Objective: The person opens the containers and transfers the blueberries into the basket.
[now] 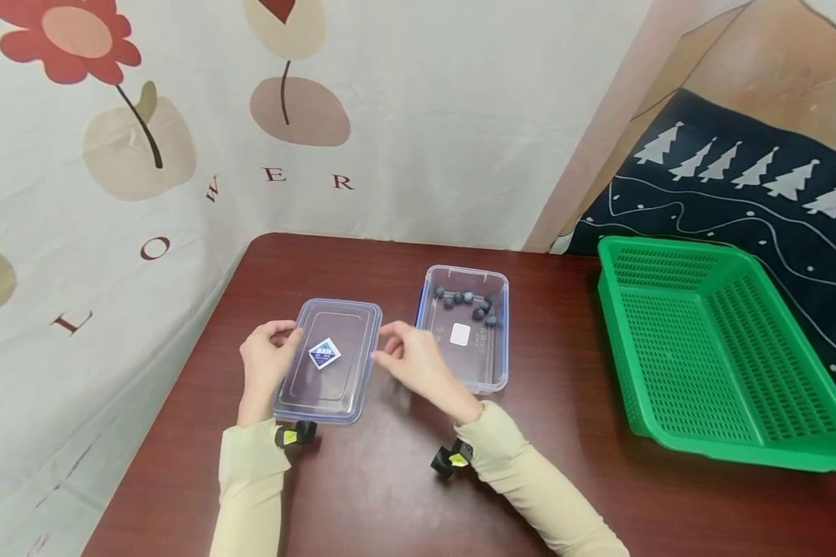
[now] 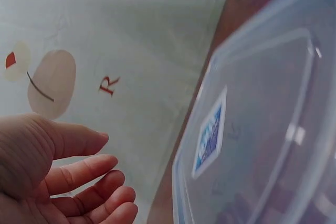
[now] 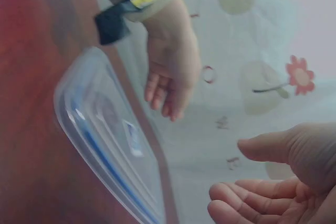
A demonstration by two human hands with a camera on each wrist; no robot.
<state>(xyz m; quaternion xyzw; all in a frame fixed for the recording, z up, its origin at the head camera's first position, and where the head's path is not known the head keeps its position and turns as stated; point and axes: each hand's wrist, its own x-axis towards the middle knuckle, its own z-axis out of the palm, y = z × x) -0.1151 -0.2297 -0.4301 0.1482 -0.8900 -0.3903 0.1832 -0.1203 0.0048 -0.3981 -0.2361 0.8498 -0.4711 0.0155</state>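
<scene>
A clear plastic lid (image 1: pixel 344 391) with a blue seal and a blue-and-white label (image 1: pixel 324 353) lies on the table between the two hands. The left hand (image 1: pixel 268 360) hovers at the lid's left edge, fingers relaxed and holding nothing; the left wrist view shows a gap between its fingertips (image 2: pixel 125 179) and the lid. Over the lid's right edge, the right hand (image 1: pixel 418 360) has its thumb and fingers loosely apart, nothing between them. Just right of that hand stands a clear plastic box (image 1: pixel 484 371), uncovered, with several blueberries (image 1: pixel 468 297) towards its far end.
A large green plastic basket (image 1: pixel 710 371) with slotted walls stands on the right side of the dark red-brown table (image 1: pixel 557 456). Behind the table hangs a pale cloth (image 1: pixel 446 155) with flower prints. A dark cloth with white trees (image 1: pixel 752 170) is at the right.
</scene>
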